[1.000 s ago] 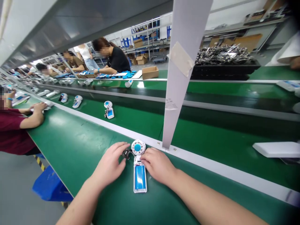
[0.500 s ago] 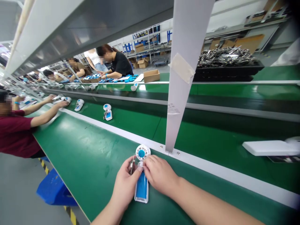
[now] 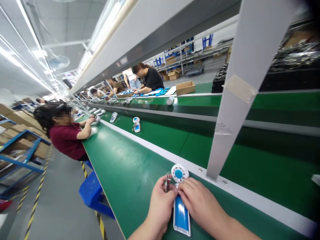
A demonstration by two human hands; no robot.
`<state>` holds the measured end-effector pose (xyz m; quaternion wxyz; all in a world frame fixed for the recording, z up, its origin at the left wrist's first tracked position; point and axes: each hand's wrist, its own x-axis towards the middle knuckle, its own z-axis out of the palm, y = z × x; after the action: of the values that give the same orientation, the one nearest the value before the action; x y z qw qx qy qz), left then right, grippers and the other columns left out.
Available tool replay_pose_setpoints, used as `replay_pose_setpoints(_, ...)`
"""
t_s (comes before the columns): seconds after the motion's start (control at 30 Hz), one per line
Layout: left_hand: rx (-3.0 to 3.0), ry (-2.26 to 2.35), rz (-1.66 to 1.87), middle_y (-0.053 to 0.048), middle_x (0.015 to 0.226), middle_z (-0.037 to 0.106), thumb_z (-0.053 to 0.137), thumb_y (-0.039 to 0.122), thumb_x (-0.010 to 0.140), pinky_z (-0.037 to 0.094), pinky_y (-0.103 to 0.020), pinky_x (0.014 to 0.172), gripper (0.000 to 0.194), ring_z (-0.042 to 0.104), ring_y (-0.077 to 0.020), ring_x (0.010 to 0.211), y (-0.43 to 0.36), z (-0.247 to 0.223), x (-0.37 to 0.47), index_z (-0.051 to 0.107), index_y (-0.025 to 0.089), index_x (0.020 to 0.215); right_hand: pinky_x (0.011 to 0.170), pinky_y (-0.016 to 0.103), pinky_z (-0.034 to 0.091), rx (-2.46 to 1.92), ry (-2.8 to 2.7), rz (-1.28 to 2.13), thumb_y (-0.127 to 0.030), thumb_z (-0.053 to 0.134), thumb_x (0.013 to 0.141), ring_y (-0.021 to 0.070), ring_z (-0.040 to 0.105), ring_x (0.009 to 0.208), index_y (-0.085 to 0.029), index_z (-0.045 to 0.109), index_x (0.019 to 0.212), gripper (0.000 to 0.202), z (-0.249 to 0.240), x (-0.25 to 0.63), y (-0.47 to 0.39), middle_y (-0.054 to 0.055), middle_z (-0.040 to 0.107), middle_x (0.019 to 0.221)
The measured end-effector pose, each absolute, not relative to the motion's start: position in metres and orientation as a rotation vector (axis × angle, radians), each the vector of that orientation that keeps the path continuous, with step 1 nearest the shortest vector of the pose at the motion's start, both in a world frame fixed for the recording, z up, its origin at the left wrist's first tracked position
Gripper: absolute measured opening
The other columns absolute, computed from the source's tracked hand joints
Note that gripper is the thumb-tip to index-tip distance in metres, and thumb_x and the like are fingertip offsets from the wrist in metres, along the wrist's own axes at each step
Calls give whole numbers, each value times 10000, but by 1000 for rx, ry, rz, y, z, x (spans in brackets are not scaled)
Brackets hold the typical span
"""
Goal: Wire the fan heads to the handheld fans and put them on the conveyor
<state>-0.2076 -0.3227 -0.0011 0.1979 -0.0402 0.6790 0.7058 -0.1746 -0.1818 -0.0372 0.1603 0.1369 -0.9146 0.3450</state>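
A white device [image 3: 181, 216] with a blue inner panel and a round vented head with a blue centre lies on the green bench, in the lower middle of the head view. My left hand [image 3: 161, 200] is closed around a thin metallic part [image 3: 167, 182] at the device's left side, just below the round head. From the right, my right hand [image 3: 200, 196] reaches over the device's neck with its fingers pinched together. Whatever lies between those fingertips is hidden.
Similar white and blue units [image 3: 136, 125] sit on the green conveyor [image 3: 165, 136] beyond a pale rail. A slanted grey post [image 3: 232, 93] rises from this rail, right of my hands. A person in a red shirt [image 3: 66, 140] works at the left, near a blue stool [image 3: 92, 190].
The view has swung left, so bench, device and hands appear farther right and lower. Both hands stay at the device's neck. The person in red now has their arms drawn in closer.
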Motion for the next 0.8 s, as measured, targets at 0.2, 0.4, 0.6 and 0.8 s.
replay_pose_setpoints(0.2,-96,1908,1955,27,682,576,686,178,710,406,-219,524,353,494,-89,520,-327,-4,-209,633,134,1056,743,348,495,347,-2527,1293,-155,500,936,225,597,870,-243,667,912,190,-32,-173,-178,53,659,905)
replay_pose_setpoints(0.4,347,2453,1658,-59,942,683,578,207,834,500,-318,874,263,644,-193,914,-330,-6,-205,733,187,1046,718,320,480,204,-2457,1462,-145,544,879,203,599,813,-218,615,740,172,-32,-175,-179,36,634,826)
replay_pose_setpoints(0.6,668,2777,1357,-69,1035,717,569,224,871,530,-305,836,295,674,-193,911,-339,-17,-200,693,192,1137,723,287,463,50,-2367,1414,-84,618,750,178,601,779,-200,624,704,126,-29,-175,-182,10,653,775)
replay_pose_setpoints(0.8,930,2879,1218,-84,1067,702,511,217,930,535,-295,840,272,667,-187,938,-337,-19,-198,685,188,1137,743,293,458,26,-2386,1337,-79,638,729,167,601,739,-198,627,673,132,-29,-176,-181,1,658,739)
